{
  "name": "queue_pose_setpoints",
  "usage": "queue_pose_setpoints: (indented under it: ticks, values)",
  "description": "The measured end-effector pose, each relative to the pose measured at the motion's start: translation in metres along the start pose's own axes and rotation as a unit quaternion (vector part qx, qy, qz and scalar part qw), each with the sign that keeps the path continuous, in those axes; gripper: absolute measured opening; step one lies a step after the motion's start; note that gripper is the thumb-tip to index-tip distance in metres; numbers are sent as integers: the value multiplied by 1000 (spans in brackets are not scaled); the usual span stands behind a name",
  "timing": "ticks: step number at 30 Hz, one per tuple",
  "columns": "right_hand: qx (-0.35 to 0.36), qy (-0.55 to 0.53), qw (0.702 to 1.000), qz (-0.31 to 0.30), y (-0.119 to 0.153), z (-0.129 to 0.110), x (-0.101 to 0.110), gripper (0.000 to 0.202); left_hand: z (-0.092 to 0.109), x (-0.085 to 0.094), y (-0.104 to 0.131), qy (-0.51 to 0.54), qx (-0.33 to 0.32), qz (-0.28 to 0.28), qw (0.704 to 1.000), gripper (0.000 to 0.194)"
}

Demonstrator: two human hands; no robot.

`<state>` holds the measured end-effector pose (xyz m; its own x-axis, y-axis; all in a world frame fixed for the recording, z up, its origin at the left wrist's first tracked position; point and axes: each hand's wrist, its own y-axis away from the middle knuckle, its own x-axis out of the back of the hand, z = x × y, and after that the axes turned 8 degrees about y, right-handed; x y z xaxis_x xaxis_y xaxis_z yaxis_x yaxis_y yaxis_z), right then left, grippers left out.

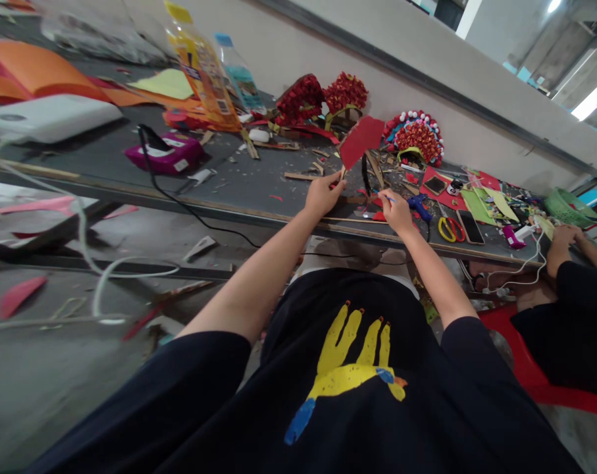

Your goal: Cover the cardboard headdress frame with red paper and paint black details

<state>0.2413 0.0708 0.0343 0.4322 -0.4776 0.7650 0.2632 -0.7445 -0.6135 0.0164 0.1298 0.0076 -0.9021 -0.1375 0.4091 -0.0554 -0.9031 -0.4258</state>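
Observation:
A red piece of card [361, 142] stands up from my left hand [324, 195], whose fingers pinch its lower edge just above the table [259, 191]. To the right, my right hand [397, 213] is closed on a slim pen-like thing [389, 197] with a blue part; the fingers hide most of it. Between the hands lie a dark narrow strip [365, 174], cardboard strips [376, 168] and red scraps. Close to my right hand is a blue glue gun [419, 207]. Scissors [451, 230] with yellow and red handles and a phone [470, 227] lie farther right.
Red-decorated headpieces [346, 93] and a beaded one [416, 137] stand by the wall. Bottles [204, 72], a purple box [172, 153] and a white device [51, 117] are at left. A black cable [194, 214] hangs over the edge. Another person's hand [562, 243] is at right.

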Motion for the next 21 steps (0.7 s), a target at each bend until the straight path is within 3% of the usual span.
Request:
queue_pose_setpoints:
  ticks: [21]
  values:
    - [3,-9,1000,-12,26,6,9,60,1,2,1,19,-2,16,1000,45]
